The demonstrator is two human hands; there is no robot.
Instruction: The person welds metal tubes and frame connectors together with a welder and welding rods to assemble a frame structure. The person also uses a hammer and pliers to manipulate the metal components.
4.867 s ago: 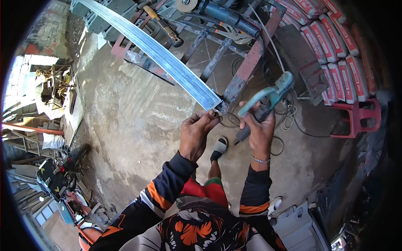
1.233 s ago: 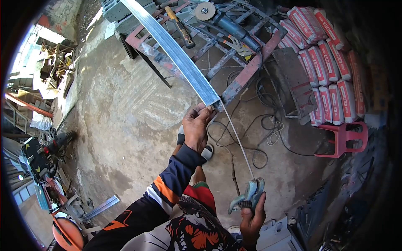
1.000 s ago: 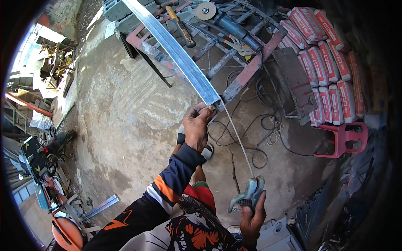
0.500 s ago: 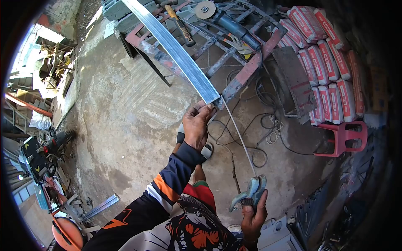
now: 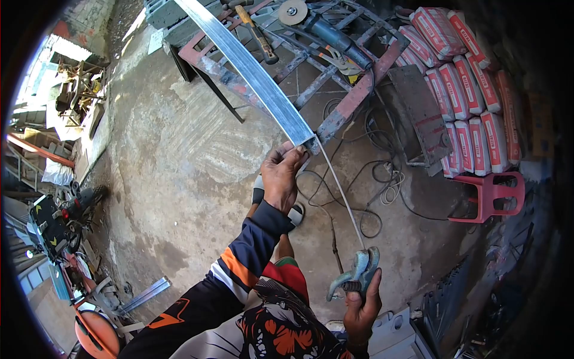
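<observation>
A long, shiny metal bar [image 5: 257,78] lies across the red metal frame [image 5: 353,99], its near end overhanging slightly. My left hand [image 5: 281,177] pinches at that near end with thumb and fingers; whether a small piece sits under the fingertips is hidden. Low on the right, my right hand [image 5: 362,308] is closed around a worn blue-green welding electrode holder [image 5: 357,274]. A thin welding rod [image 5: 339,190] runs from its jaws up to the corner of the bar, where the tip appears to touch or nearly touch.
On the frame rest an angle grinder [image 5: 338,40], a yellow-handled hammer [image 5: 257,37] and pliers [image 5: 341,61]. Cables [image 5: 376,173] coil over the concrete floor. Stacked red-and-white bags [image 5: 460,90] and a pink plastic chair [image 5: 493,197] stand right. A motorcycle [image 5: 63,215] is at left.
My right hand has risen very slightly with the electrode holder. The left hand stays at the bar's end, and the rod tip remains at the corner.
</observation>
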